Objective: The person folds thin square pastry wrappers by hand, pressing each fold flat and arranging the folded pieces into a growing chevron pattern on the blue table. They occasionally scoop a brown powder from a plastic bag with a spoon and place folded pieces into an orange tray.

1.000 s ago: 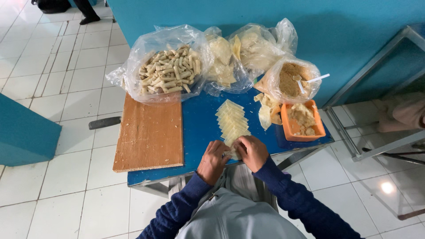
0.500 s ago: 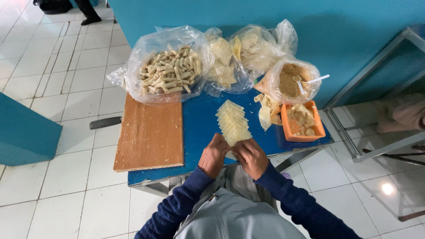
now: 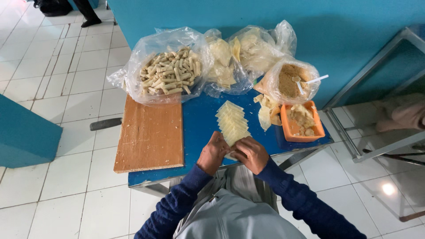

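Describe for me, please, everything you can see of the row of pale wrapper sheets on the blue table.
The row of pale wrapper sheets is a line of thin, creamy-yellow squares, overlapping like shingles, that look like soft dough. It lies flat on the blue table, running from the middle towards the near edge, between the wooden board and the orange tub. At its near end the left hand and right hand close over the nearest sheet; what is under them is hidden.

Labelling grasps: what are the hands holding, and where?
Both the left hand and right hand pinch the near end of the pale wrapper row; exact hold is hidden.
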Tool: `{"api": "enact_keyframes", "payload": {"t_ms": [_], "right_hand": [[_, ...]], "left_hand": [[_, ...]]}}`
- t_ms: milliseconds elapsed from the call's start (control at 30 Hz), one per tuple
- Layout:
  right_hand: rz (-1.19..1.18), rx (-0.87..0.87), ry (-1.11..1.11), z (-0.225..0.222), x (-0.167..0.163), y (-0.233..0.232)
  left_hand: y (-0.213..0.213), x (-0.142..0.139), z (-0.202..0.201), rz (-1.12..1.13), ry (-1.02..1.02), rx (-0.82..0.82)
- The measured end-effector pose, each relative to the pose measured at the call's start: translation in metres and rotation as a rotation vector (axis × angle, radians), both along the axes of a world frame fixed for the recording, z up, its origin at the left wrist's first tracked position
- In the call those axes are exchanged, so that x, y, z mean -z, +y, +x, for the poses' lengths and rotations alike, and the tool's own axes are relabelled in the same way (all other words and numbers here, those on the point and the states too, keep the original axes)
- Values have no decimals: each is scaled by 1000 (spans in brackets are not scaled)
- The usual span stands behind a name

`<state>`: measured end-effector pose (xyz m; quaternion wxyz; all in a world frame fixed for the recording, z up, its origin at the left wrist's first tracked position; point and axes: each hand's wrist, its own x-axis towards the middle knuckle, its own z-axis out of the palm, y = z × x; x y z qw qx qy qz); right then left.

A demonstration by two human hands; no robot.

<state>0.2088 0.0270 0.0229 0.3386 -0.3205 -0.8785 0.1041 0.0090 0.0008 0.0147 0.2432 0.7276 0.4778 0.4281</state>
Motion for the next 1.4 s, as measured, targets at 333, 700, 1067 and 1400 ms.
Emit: {"api": "enact_keyframes", "payload": {"t_ms": [333,700,1067,1400], "right_hand": [[7,97,-21,-6,5,7],[237,101,-83,-9,1,-3],[308,287,-394,-9,5,-10],[120,127,-246,-11,-19,34]], "left_hand": [[-9,-1,1,126,62,3],[-11,-2,3,160,98,-60],[-35,3,12,156,301,-144],[-50,31,21,400,477,-70]]}}
